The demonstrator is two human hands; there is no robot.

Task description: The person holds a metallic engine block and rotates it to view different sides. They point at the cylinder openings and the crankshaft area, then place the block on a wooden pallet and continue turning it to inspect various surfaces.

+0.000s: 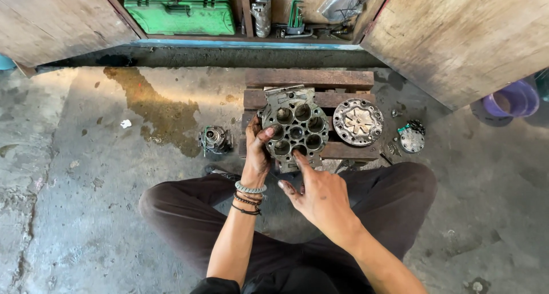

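Floor: stained concrete floor [86,214].
Left hand [257,151]: fingers grip cylinder block [297,125] edge.
Right hand [317,194]: fingers loose, forefinger touches block.

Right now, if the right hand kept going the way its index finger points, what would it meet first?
The right hand would most likely meet the lower edge of the metal cylinder block, which its fingertip already seems to touch.
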